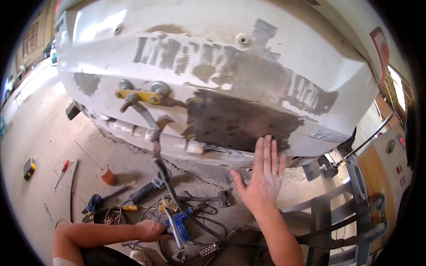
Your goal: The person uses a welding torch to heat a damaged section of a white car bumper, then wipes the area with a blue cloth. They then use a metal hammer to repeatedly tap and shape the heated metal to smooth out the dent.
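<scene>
My right hand point(264, 181) is spread open, its fingertips against the lower edge of a dark bare-metal patch point(239, 119) on a white vehicle panel point(133, 29). Grey sanded areas surround this patch. At the lower middle, my left hand point(153, 231) is closed at a blue pistol-shaped tool point(181, 225) with a metal rod point(174, 228) beside it. Part of the grip is hidden by my fingers. Left of the dark patch, a yellow bar point(140, 96) with bolts is fixed to the panel, and a thick black cable point(171, 190) hangs from it.
On the floor lie an angle grinder point(144, 193), a red-handled screwdriver point(62, 173), a yellow-black tape measure point(29, 169), an orange cone-shaped object point(107, 176) and a hammer point(224, 198). A container holds small copper-coloured pieces point(114, 217). At right stands a metal frame point(321, 226) beside a control box point(395, 155).
</scene>
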Demonstrator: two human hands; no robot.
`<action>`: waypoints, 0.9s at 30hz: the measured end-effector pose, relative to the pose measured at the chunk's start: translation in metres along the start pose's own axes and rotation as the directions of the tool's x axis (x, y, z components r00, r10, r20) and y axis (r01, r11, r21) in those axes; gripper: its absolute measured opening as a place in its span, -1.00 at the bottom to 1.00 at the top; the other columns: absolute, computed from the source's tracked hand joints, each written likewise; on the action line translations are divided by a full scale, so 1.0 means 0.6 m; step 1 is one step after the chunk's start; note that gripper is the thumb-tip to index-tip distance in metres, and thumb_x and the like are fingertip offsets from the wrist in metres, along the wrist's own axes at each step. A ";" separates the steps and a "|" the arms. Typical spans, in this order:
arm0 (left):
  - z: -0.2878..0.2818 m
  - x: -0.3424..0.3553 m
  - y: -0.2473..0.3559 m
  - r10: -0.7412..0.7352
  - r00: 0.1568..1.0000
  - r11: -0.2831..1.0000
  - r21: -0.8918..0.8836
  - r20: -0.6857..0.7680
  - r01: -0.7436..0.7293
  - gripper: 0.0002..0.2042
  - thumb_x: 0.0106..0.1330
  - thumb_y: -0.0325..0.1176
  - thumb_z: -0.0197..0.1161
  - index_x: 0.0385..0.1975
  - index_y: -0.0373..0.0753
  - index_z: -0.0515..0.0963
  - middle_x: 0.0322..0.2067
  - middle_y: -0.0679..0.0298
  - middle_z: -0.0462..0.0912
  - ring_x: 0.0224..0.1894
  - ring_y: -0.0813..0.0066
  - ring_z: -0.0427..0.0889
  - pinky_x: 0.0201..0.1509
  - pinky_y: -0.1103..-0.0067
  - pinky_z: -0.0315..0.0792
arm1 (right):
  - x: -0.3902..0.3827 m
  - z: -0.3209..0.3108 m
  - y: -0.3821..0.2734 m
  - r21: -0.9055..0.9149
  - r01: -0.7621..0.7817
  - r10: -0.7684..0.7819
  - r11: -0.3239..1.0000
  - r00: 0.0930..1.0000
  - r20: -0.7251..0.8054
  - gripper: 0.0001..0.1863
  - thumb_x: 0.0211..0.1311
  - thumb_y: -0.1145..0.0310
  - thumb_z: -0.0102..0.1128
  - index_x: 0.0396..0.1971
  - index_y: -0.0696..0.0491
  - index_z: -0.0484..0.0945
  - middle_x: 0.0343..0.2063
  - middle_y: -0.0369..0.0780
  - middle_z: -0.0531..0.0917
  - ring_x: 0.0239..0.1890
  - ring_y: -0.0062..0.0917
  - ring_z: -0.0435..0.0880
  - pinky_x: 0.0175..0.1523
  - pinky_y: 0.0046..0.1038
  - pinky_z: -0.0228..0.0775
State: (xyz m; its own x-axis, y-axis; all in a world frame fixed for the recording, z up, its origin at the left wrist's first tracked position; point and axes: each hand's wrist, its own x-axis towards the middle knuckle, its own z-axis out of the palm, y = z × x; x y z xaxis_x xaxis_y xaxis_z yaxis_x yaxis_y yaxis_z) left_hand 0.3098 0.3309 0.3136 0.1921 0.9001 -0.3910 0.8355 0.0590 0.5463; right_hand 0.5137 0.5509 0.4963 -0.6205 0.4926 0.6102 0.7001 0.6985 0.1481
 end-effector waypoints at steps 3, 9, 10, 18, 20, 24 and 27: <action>0.024 -0.025 -0.047 -0.109 0.991 0.994 -0.022 0.083 0.111 -0.44 0.27 0.20 -0.04 -0.32 -0.28 0.53 -0.41 -0.09 0.59 -0.31 -0.03 0.60 -0.23 0.22 0.46 | 0.004 0.020 -0.006 0.036 0.003 -0.002 0.999 1.000 -0.028 -0.05 0.11 -0.12 0.09 0.31 0.24 0.00 0.34 0.00 0.04 0.37 -0.20 0.04 0.37 -0.09 -0.23; 0.108 -0.089 -0.139 -0.302 0.943 0.952 -0.008 0.137 0.306 -0.43 0.27 0.23 -0.09 -0.27 -0.23 0.55 -0.44 -0.07 0.60 -0.32 -0.04 0.60 -0.23 0.22 0.47 | 0.009 0.034 -0.010 0.010 0.039 -0.038 0.999 0.999 -0.022 -0.03 0.10 -0.13 0.10 0.30 0.27 -0.02 0.33 0.04 0.03 0.37 -0.16 0.02 0.37 -0.06 -0.25; 0.101 -0.100 -0.128 -0.305 0.943 0.949 -0.037 0.130 0.312 -0.43 0.27 0.23 -0.09 -0.28 -0.22 0.56 -0.45 -0.08 0.60 -0.33 -0.04 0.60 -0.24 0.21 0.47 | 0.008 0.033 -0.008 0.000 0.035 -0.035 0.999 0.999 -0.025 -0.03 0.11 -0.13 0.10 0.30 0.27 -0.01 0.33 0.05 0.04 0.37 -0.15 0.02 0.36 -0.05 -0.24; 0.174 -0.095 -0.196 -0.251 0.950 0.949 -0.145 0.186 0.279 -0.44 0.26 0.21 -0.04 -0.34 -0.26 0.58 -0.47 -0.10 0.59 -0.37 -0.05 0.61 -0.30 0.19 0.46 | 0.013 0.034 -0.013 -0.065 -0.008 0.007 0.998 1.000 -0.013 -0.05 0.07 -0.17 0.13 0.25 0.29 0.11 0.28 0.07 0.15 0.32 -0.13 0.15 0.34 -0.08 -0.11; 0.166 -0.088 -0.193 -0.253 0.953 0.945 -0.170 0.168 0.281 -0.43 0.25 0.21 -0.03 -0.35 -0.27 0.59 -0.48 -0.10 0.60 -0.37 -0.04 0.61 -0.30 0.19 0.46 | 0.016 0.026 -0.018 -0.047 -0.009 0.008 0.999 1.000 -0.010 -0.06 0.05 -0.16 0.15 0.24 0.28 0.16 0.26 0.07 0.19 0.31 -0.13 0.18 0.33 -0.08 -0.09; 0.174 -0.083 -0.191 -0.393 0.919 0.905 -0.162 0.035 0.393 -0.44 0.23 0.22 0.00 -0.41 -0.26 0.61 -0.49 -0.06 0.61 -0.37 -0.03 0.62 -0.28 0.20 0.48 | 0.028 0.000 -0.033 -0.021 -0.001 0.002 1.000 0.998 0.065 -0.01 0.02 -0.14 0.19 0.28 0.26 0.06 0.31 0.06 0.08 0.36 -0.15 0.07 0.36 -0.04 -0.17; 0.154 -0.094 -0.175 -0.437 0.898 0.879 -0.241 -0.056 0.412 -0.44 0.22 0.23 0.00 -0.43 -0.25 0.58 -0.45 -0.06 0.60 -0.33 -0.05 0.60 -0.28 0.19 0.46 | 0.018 -0.001 -0.031 -0.051 -0.027 0.034 0.998 0.991 0.131 0.04 -0.01 -0.03 0.24 0.34 0.19 -0.11 0.36 0.04 -0.07 0.41 -0.18 -0.12 0.38 -0.02 -0.28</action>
State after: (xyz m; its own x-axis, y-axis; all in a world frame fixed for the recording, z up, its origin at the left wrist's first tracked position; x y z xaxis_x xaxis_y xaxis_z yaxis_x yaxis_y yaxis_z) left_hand 0.2585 0.2342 0.2098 -0.2213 0.8067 -0.5480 0.6888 0.5271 0.4977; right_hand 0.4940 0.5429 0.5009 -0.6374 0.5798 0.5075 0.7339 0.6575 0.1707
